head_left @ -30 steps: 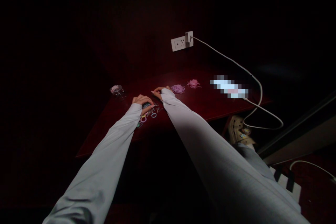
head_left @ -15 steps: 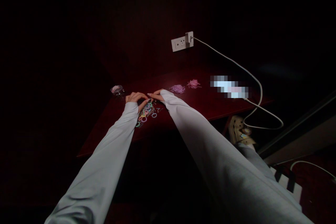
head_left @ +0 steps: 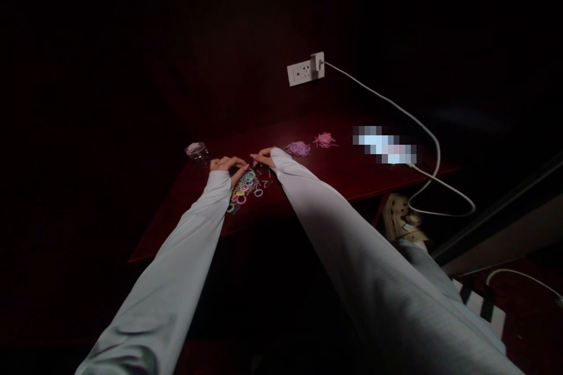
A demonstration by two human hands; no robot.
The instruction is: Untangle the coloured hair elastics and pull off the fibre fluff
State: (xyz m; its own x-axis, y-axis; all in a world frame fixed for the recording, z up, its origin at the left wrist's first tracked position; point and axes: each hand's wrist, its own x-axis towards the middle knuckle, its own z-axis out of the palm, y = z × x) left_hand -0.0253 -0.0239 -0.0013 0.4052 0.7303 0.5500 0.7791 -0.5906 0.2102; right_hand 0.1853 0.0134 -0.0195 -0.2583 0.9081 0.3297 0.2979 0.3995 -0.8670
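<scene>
Over the far end of a mixed pile of coloured rings and small clip-like pieces (head_left: 244, 188), my left hand (head_left: 229, 165) is closed, thumb and forefinger tips together. Whatever it pinches is too small to name. Just to its right, my right hand (head_left: 264, 158) has thumb and fingers pressed together, with a small dark bit showing below the tips. A lilac ring (head_left: 258, 193) lies at the pile's right edge. Beyond my right wrist sits a heap of thin purple pieces (head_left: 298, 149), and past it a smaller heap of thin pink pieces (head_left: 325, 140).
A clear container with something pale pink (head_left: 196, 150) stands left on the dark red table (head_left: 176, 202). To the right lies a blurred-out bright object (head_left: 385, 145), its white cable (head_left: 407, 111) running to a wall socket (head_left: 301, 74). A tan clog (head_left: 398, 217) shows below the table edge.
My hands have come slightly apart: the right fingertips have moved a little right, away from the left ones. The left hand stays nearly in place, and more of the pile shows between them.
</scene>
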